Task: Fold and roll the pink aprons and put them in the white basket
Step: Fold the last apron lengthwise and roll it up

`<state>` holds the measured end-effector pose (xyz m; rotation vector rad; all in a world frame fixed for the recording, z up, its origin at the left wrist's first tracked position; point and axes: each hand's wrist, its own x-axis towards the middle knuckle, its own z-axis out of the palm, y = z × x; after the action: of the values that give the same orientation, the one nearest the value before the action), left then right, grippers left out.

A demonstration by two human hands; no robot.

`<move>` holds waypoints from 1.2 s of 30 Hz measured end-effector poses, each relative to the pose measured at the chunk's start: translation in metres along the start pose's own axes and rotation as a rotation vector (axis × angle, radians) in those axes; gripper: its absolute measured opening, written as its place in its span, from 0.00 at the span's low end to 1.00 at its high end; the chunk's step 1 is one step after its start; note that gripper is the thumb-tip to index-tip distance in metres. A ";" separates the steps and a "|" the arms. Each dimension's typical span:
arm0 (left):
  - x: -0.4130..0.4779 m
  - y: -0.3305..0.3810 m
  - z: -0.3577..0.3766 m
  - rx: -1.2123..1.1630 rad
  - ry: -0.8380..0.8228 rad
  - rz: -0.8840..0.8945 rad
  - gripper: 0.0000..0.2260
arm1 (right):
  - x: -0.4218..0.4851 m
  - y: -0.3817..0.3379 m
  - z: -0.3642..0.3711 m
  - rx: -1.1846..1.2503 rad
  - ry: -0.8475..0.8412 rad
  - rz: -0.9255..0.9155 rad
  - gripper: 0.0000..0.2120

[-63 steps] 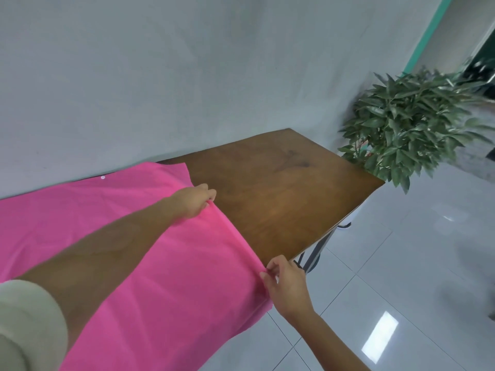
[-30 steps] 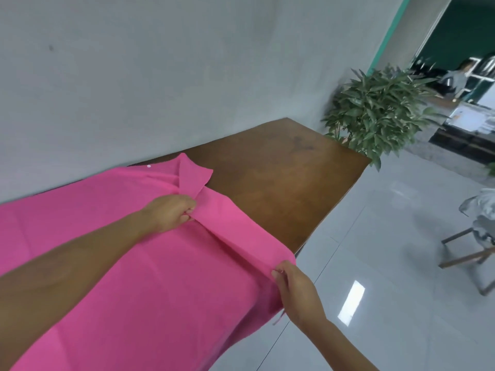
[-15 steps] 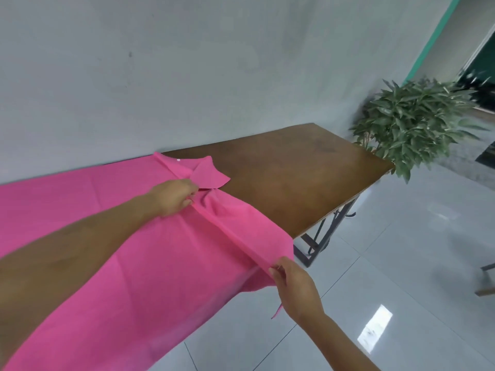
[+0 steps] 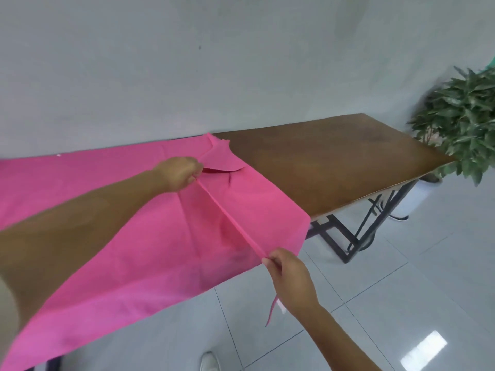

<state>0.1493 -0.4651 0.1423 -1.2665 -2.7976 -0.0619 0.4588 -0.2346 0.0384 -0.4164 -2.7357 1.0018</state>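
Pink apron (image 4: 128, 236), left end beyond the frame edge

Pink apron (image 4: 134, 223) edge taut between left hand (image 4: 178, 174) and right hand (image 4: 290, 279)

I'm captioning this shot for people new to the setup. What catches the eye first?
A bright pink apron covers the left of the brown wooden table, its near edge hanging off. Both hands pinch a narrow strip of it taut: the left hand farther back, the right hand near the table's front edge. A leafy green plant stands far right.
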 end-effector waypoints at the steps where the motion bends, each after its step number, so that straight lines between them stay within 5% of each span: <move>1: -0.009 -0.004 -0.003 0.004 0.004 -0.018 0.04 | -0.004 -0.004 0.006 0.006 -0.015 -0.016 0.14; 36: -0.304 -0.227 -0.061 0.001 0.087 -0.179 0.06 | -0.123 -0.282 0.217 0.243 -0.237 -0.252 0.16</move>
<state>0.1817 -0.8462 0.1770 -0.9839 -2.8268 -0.1223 0.4598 -0.6108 0.0491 0.0913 -2.7228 1.3631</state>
